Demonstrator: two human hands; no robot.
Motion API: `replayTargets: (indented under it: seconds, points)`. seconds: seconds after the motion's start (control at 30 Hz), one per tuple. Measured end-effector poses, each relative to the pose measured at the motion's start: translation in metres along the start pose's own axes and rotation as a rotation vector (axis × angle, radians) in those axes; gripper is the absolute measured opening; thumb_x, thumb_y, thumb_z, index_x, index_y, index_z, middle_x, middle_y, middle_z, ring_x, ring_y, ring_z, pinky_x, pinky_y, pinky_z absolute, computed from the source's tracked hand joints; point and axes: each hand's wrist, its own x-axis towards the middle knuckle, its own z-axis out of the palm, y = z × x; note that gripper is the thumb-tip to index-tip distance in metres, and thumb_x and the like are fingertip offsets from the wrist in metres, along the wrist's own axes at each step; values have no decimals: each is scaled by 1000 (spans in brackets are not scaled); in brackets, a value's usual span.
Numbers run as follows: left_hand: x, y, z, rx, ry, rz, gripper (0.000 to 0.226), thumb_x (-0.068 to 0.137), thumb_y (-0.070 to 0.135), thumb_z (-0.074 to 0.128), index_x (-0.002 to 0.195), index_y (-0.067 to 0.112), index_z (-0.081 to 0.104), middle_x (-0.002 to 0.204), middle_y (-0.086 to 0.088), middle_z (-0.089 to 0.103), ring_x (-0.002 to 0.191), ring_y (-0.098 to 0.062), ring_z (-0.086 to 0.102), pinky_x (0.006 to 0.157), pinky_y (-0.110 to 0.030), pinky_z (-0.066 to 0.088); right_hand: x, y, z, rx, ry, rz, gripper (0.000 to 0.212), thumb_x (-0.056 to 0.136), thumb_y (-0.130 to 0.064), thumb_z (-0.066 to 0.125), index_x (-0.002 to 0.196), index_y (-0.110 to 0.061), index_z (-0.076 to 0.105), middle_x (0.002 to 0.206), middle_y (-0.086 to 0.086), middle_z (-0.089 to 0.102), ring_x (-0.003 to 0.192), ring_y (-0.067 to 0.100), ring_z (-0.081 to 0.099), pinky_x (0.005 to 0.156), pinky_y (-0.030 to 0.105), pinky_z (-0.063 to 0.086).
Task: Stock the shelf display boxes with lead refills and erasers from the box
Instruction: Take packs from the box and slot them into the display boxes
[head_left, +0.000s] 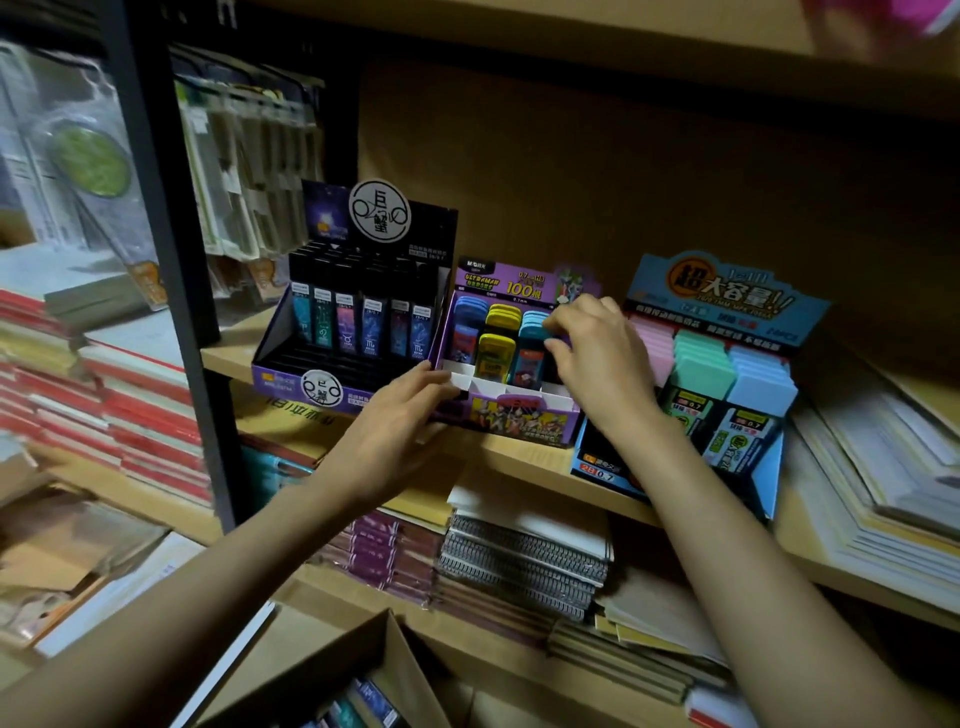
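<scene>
Refills (496, 353) stand in rows in the purple box (511, 421), set at the front edge of the shelf (519, 462) between a black box (358, 332) and a blue box (727, 374). Its front left corner is touched by the straight fingers of the left hand (400, 410), probably to steady it. A purple refill (557, 340) seems to be pinched in the curled right hand (597, 353) over the rightmost row, likely for slotting in. More stock lies in the carton (332, 670) below.

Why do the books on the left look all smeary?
Head view: the red book stacks at the left edge are smeared, probably from camera motion; the purple display box mid-frame, where the right hand pinches a refill case, looks fairly sharp; light is dim; the pink object top right is a blur.
</scene>
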Motion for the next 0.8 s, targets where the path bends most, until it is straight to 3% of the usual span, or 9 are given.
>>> replayTargets:
  seconds: [0.13,0.3,0.43,0.53,0.6,0.73,0.8]
  points:
    - [-31,2,-9,-127,41,-65,42,85,9,64,126,13,53,124,2,54,114,-12,50,96,-25,41,-1,-5,-8,9,24,1,29,90,-18,59,119,-15,62,115,4,58,111,23,45,95,37,37]
    - [-104,-6,-1,-294,-167,-306,24,90,14,59,112,24,55,101,13,61,93,4,58,77,-11,44,-40,-34,-13,295,-84,-110,25,91,-15,58,115,-12,61,106,1,55,101,19,53,84,30,43]
    - [-176,-22,26,-334,-352,-515,13,91,17,60,100,25,55,98,7,63,87,2,60,70,-6,42,-93,-63,15,293,-406,-223,20,92,-25,55,109,-15,62,106,1,62,97,21,57,82,36,48]
    - [-230,-35,54,-326,-419,-691,14,89,12,62,102,7,61,97,-6,64,87,-20,61,77,-25,44,-139,-80,50,256,-694,-279,19,93,-27,52,104,-15,63,101,3,65,90,19,61,76,37,51]
    - [-269,-38,75,-342,-409,-833,19,87,6,63,104,-2,61,96,-13,65,86,-22,61,76,-28,44,-175,-86,78,242,-864,-286,17,93,-23,52,100,-13,64,97,5,66,88,19,61,72,33,50]
    - [-341,-37,115,-434,-394,-1057,23,87,-2,60,108,-11,58,105,-19,64,89,-17,57,73,-20,45,-243,-89,138,210,-1170,-177,17,93,-19,51,98,-7,63,99,10,65,91,24,61,78,38,51]
    - [-372,-37,128,-458,-365,-1139,24,86,-1,62,108,-9,59,109,-20,64,93,-19,58,77,-24,44,-271,-89,164,274,-1277,-67,14,93,-17,52,94,-7,62,95,9,64,91,24,60,74,35,47]
